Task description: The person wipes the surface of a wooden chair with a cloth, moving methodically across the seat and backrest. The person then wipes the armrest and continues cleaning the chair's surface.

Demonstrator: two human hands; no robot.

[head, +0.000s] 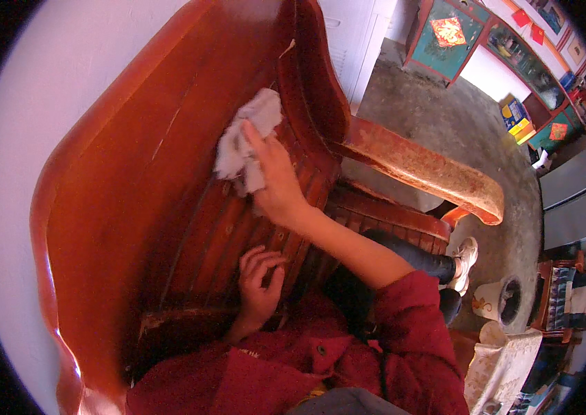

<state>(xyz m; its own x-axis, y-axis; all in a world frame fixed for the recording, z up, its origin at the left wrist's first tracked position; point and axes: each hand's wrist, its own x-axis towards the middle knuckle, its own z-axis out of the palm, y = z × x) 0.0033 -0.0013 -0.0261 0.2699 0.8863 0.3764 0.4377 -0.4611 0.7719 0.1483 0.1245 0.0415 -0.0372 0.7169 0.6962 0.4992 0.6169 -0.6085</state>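
Observation:
My right hand (274, 179) presses a crumpled pale cloth (249, 137) against the slatted part of a red-brown wooden bench (111, 197), close to where the backrest meets the seat. The far armrest (422, 163) of the bench curves away beyond this hand, its varnish worn. Nearer my body, my left hand (261, 282) hovers by the slats with its fingers loosely curled and apart, holding nothing.
A white wall runs behind the backrest, and a white appliance or cabinet (355, 46) stands past the bench's far end. A patterned waste bin (495, 301) and a cloth-covered table (503, 368) are at the right. Green cabinets (446, 39) stand farther off.

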